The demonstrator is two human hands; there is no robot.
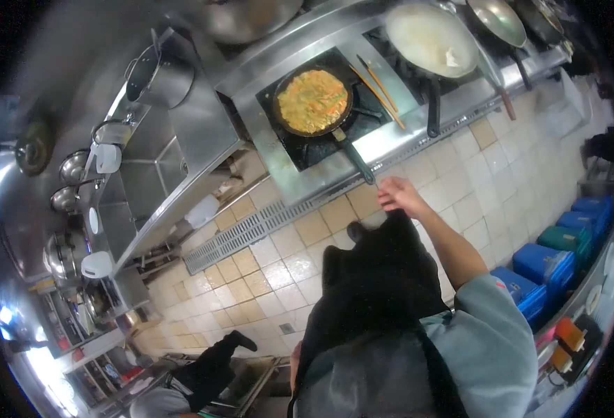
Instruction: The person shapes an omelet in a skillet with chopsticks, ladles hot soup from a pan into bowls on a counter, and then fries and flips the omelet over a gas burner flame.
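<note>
My right hand [401, 196] is just off the end of the frying pan's green handle [357, 161], its fingers loosely bent and apart, holding nothing that I can see. The dark frying pan [277, 115] sits on a burner, filled with a round yellow-orange omelette-like mixture [312, 101]. A pair of long chopsticks [382, 95] lies on the stove to the right of the pan. Only a sliver of skin, perhaps my left hand [295, 359], shows beside my dark apron; its fingers are hidden.
A large pan of pale liquid [432, 42] and another pan [498, 21] occupy the stove's right side. A steel sink [146, 171] and a tall pot [160, 80] are at left. Blue bins [543, 265] line the right. Another person [206, 373] stands at lower left on the tiled floor.
</note>
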